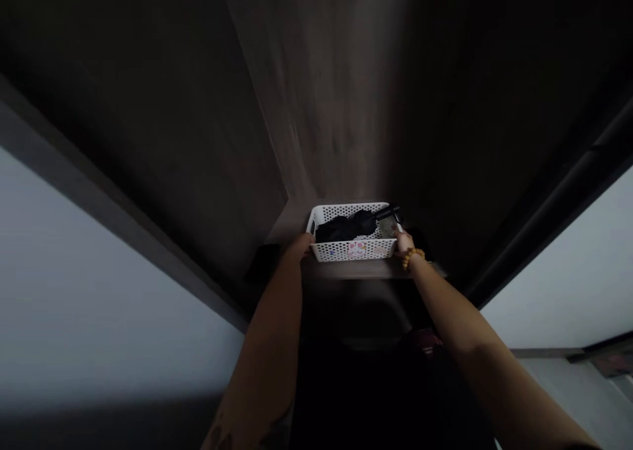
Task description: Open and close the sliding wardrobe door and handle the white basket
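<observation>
White perforated plastic basket (336,211) on a shelf (356,269): we find left hand (299,246) and right hand (404,242) gripping opposite ends, seemingly for balance.

A printed label (357,248) on a white perforated plastic basket (346,211) is too small to read. Black cloth (341,228) inside loses its folds to shadow, a glinting object (387,225) half hidden by the right hand's fingers (401,239). The left forearm (262,371) and right forearm (489,364) run off the bottom edge; a reddish shape (422,340) at lower center fades into darkness.
</observation>
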Motion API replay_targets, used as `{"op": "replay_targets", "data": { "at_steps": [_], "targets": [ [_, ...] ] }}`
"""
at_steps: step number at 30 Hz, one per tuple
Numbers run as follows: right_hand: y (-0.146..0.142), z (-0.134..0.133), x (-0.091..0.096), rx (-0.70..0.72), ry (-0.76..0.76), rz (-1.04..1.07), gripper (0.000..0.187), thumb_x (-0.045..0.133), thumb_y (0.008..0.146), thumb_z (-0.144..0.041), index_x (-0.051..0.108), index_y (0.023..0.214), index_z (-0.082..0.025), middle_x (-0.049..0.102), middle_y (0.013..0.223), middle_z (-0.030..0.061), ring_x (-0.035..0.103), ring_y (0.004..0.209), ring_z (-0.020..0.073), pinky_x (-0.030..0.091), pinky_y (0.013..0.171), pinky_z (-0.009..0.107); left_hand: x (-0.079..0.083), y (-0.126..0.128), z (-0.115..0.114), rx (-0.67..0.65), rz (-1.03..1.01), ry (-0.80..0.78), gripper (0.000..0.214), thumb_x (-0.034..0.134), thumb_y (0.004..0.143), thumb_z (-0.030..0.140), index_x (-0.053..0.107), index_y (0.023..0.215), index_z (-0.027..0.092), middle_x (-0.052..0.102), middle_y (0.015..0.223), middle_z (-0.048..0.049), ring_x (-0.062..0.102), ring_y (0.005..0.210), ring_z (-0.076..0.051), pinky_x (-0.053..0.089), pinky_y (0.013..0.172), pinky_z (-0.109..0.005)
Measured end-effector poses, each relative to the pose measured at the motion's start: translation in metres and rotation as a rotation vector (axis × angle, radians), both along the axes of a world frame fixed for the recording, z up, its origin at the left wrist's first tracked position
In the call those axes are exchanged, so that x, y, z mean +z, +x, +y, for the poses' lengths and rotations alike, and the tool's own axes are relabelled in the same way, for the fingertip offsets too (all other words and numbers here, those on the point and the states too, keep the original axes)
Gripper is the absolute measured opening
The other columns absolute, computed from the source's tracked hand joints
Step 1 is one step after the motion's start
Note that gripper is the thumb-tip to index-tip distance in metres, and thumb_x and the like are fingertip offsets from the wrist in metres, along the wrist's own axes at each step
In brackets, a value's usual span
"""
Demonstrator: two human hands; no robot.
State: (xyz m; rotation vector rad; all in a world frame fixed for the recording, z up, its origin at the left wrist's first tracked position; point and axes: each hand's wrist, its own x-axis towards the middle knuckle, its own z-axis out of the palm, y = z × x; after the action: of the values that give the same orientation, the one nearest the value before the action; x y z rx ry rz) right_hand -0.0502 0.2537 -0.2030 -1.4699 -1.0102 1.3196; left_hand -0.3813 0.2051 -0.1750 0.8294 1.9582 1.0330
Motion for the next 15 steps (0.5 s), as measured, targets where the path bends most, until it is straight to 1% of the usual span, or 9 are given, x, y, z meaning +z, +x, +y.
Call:
{"op": "replay_targets", "data": {
  "at_steps": [3, 5, 7, 9, 11, 13, 15],
  "targets": [
    [0.006, -0.022, 0.000, 0.013, -0.010, -0.025, 0.043, 0.067, 0.100, -0.043, 0.064, 0.135, -0.018, 0.067, 0.131, 0.0096, 0.068, 0.109, 0.0217, 0.061, 0.092, 0.042, -0.003, 0.008, -0.022, 0.049, -0.078, -0.011, 0.042, 0.069, 0.100, 0.041, 0.063, 0.135, 0.018, 0.065, 0.135, -0.0108, 0.068, 0.116, -0.025, 0.060, 0.097, -0.048],
    [0.009, -0.030, 0.000, 0.018, -0.018, -0.042, 0.043, 0.063, 0.100, -0.041, 0.065, 0.137, -0.020, 0.071, 0.121, 0.0072, 0.071, 0.098, 0.0200, 0.061, 0.083, 0.037, -0.007, 0.011, -0.032, 0.092, -0.112, 0.017, 0.042, 0.069, 0.100, 0.041, 0.063, 0.135, 0.019, 0.065, 0.135, -0.0107, 0.068, 0.116, -0.026, 0.060, 0.097, -0.047],
    [0.010, -0.035, 0.001, 0.019, -0.019, -0.053, 0.047, 0.059, 0.096, -0.038, 0.065, 0.140, -0.023, 0.074, 0.107, 0.0045, 0.071, 0.086, 0.0189, 0.060, 0.074, 0.034, -0.011, 0.013, -0.038, 0.135, -0.136, 0.056, 0.042, 0.069, 0.100, 0.041, 0.063, 0.135, 0.019, 0.065, 0.135, -0.0106, 0.067, 0.116, -0.026, 0.060, 0.097, -0.047],
    [0.010, -0.039, 0.001, 0.015, -0.014, -0.059, 0.054, 0.059, 0.089, -0.037, 0.066, 0.141, -0.024, 0.074, 0.097, 0.0031, 0.070, 0.077, 0.0186, 0.059, 0.069, 0.033, -0.015, 0.016, -0.043, 0.166, -0.155, 0.085, 0.042, 0.069, 0.100, 0.041, 0.063, 0.135, 0.019, 0.065, 0.135, -0.0105, 0.068, 0.116, -0.025, 0.060, 0.097, -0.047],
    [0.009, -0.043, 0.000, 0.010, 0.001, -0.060, 0.058, 0.060, 0.083, -0.035, 0.066, 0.140, -0.023, 0.074, 0.094, 0.0036, 0.070, 0.073, 0.0193, 0.059, 0.068, 0.035, -0.016, 0.018, -0.048, 0.174, -0.171, 0.099, 0.039, 0.069, 0.100, 0.041, 0.065, 0.132, 0.018, 0.067, 0.131, -0.0099, 0.069, 0.112, -0.024, 0.061, 0.095, -0.046],
    [0.011, -0.049, -0.003, 0.011, 0.033, -0.063, 0.060, 0.060, 0.080, -0.033, 0.065, 0.138, -0.021, 0.074, 0.095, 0.0056, 0.070, 0.075, 0.0211, 0.060, 0.069, 0.038, -0.015, 0.019, -0.055, 0.167, -0.182, 0.119, 0.031, 0.072, 0.097, 0.037, 0.069, 0.120, 0.016, 0.071, 0.119, -0.0094, 0.071, 0.106, -0.025, 0.061, 0.090, -0.043],
    [0.016, -0.055, -0.004, 0.015, 0.097, -0.069, 0.057, 0.060, 0.078, -0.033, 0.066, 0.133, -0.019, 0.074, 0.097, 0.0082, 0.071, 0.082, 0.0239, 0.061, 0.076, 0.042, -0.014, 0.018, -0.064, 0.161, -0.189, 0.179, 0.020, 0.070, 0.093, 0.029, 0.071, 0.109, 0.016, 0.074, 0.107, -0.0087, 0.072, 0.104, -0.027, 0.059, 0.083, -0.039]
  ]
}}
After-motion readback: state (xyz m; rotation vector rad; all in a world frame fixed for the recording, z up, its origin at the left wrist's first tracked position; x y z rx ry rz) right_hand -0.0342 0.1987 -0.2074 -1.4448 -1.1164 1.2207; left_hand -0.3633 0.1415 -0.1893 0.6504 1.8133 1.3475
